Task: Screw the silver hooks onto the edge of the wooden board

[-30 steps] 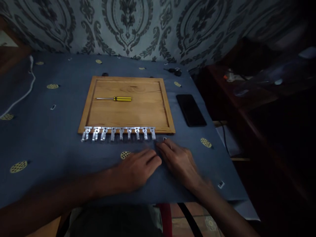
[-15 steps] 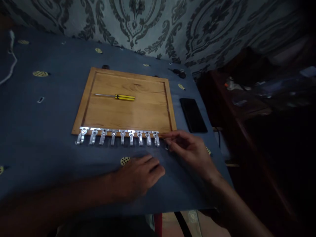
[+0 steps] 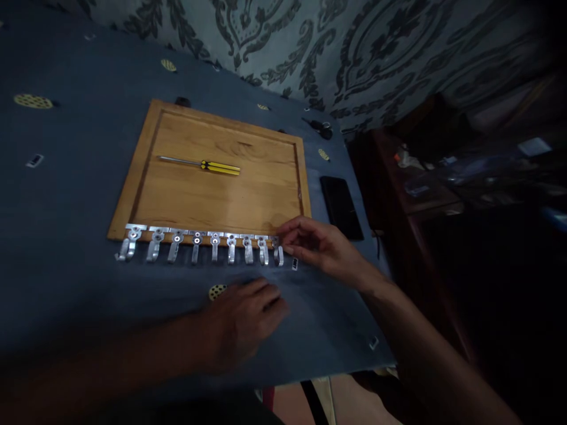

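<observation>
A metal hook rail (image 3: pixel 196 239) with several silver hooks lies along the near edge of a framed wooden board (image 3: pixel 212 200). Its right end is between the thumb and fingers of my right hand (image 3: pixel 316 243), which hide part of the last hook. My left hand (image 3: pixel 248 316) rests on the cloth in front of the rail, fingers curled in; whatever they may hold is hidden. A screwdriver (image 3: pixel 201 165) with a yellow and black handle lies across the board's panel, its tip to the left.
A dark phone (image 3: pixel 341 206) lies right of the board, and a set of keys (image 3: pixel 319 128) is behind it. Blue patterned cloth (image 3: pixel 66 195) covers the table. Patterned wall stands at the back; dark furniture (image 3: pixel 398 195) is on the right.
My right hand has moved slightly left onto the end of the hook rail. My left hand stays nearly in place. The view has shifted and tilted a little.
</observation>
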`<action>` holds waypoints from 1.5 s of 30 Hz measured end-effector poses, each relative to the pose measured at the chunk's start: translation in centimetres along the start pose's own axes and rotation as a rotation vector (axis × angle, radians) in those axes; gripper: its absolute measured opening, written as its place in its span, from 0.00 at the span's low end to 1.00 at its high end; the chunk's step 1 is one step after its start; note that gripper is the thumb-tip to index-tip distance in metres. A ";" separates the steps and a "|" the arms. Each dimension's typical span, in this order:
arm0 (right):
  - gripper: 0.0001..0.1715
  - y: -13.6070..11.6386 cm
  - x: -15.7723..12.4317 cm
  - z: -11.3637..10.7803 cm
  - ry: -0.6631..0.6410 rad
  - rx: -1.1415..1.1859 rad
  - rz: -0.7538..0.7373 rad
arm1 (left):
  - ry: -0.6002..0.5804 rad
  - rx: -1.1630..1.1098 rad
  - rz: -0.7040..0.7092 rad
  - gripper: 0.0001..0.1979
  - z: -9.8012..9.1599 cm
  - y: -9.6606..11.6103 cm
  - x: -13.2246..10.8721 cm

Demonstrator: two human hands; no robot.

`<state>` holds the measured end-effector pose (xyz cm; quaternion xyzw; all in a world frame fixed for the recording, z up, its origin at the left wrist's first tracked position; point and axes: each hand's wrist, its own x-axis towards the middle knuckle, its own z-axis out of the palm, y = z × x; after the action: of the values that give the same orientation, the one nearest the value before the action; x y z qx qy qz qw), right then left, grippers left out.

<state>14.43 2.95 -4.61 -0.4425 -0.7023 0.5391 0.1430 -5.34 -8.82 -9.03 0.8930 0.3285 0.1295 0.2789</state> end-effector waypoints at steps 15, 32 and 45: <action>0.16 -0.4 1.4 -0.7 -0.102 -0.030 0.007 | 0.031 -0.029 0.014 0.15 0.6 -0.2 0.3; 0.16 -1.8 2.7 -1.6 -0.271 -0.111 0.022 | 0.085 -0.026 -0.011 0.12 1.2 -0.1 0.3; 0.21 -1.2 3.2 -1.7 -0.275 -0.065 0.059 | 0.048 -0.052 -0.012 0.13 1.0 -0.2 0.4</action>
<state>13.18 6.45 -3.75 -0.3895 -0.7190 0.5754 0.0150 -4.77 -8.86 -9.89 0.8802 0.3368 0.1577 0.2949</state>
